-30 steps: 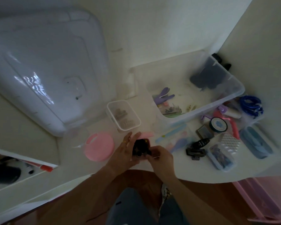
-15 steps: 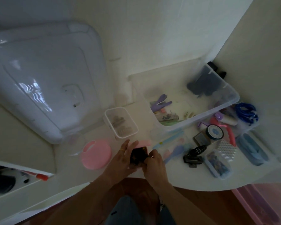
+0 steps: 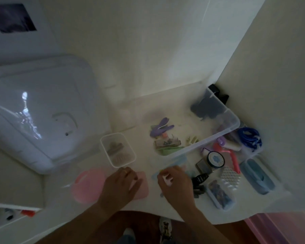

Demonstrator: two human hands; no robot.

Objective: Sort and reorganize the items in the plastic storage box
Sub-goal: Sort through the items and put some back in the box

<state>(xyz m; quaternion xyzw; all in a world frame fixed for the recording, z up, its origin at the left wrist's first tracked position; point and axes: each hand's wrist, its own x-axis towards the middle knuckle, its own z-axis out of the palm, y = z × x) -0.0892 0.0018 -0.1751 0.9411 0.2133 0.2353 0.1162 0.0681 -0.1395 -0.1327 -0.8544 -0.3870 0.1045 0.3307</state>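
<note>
The sort looks roughly midway — the plastic storage box [image 3: 234, 123], right of centre, keeps a few items while many lie on the bench [image 3: 148, 205] — left hand [image 3: 120, 185] and right hand [image 3: 174, 184] loosely curled, apparently empty.

This looks like a room in a home, in a corner where two plain cream walls [image 3: 165, 50] meet over a white surface [image 3: 192, 211] with brown wood flooring [image 3: 139, 219] below its edge. Household odds and ends point to it: a clear plastic storage box [image 3: 234, 126] beyond the fingers holding purple hair clips [image 3: 161, 128], its large lid [image 3: 33, 111] off to their left, a small clear container [image 3: 117, 149], a coiled blue cable [image 3: 249, 138], and a pink drawer unit [image 3: 280, 228] at floor level.
</note>
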